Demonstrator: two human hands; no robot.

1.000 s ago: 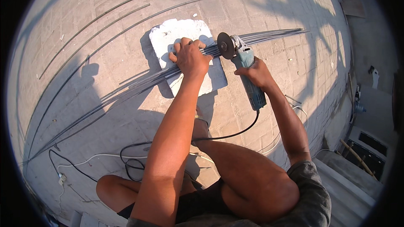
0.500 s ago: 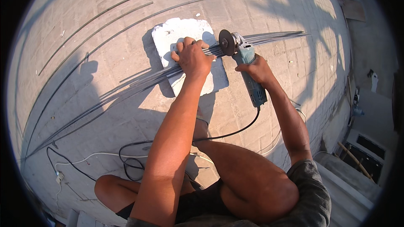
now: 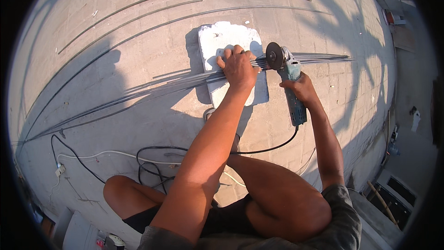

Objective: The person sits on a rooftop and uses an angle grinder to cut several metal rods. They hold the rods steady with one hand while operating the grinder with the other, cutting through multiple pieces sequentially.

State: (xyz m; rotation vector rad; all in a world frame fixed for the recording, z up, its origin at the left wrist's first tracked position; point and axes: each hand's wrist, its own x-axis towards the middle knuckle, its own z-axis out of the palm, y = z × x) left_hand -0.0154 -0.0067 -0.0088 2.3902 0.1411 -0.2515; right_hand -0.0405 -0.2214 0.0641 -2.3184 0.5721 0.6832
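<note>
A bundle of thin steel rods (image 3: pixel 152 88) lies across a white block (image 3: pixel 225 31) with a rough, chipped edge. My left hand (image 3: pixel 238 68) presses down on the rods over the block, fingers bent around them. Just right of the block, my right hand (image 3: pixel 303 89) grips the body of an angle grinder (image 3: pixel 296 106). The grinder's round cutting disc (image 3: pixel 274 56) stands at the rods, near my left fingers. Whether the disc touches the rods, or is spinning, I cannot tell. The rods' ends stick out to the right beyond the disc.
Several loose rods (image 3: pixel 185 17) lie curved across the paved ground farther off. The grinder's black cord (image 3: pixel 266 151) runs behind my left forearm into loops. A white cable (image 3: pixel 108 152) and a white plug connector (image 3: pixel 60 170) lie at the left. My bent knees are close below.
The whole view has shifted, so the block, rods and both hands appear farther right and slightly lower. Both hands keep their holds; the grinder stays beside the block.
</note>
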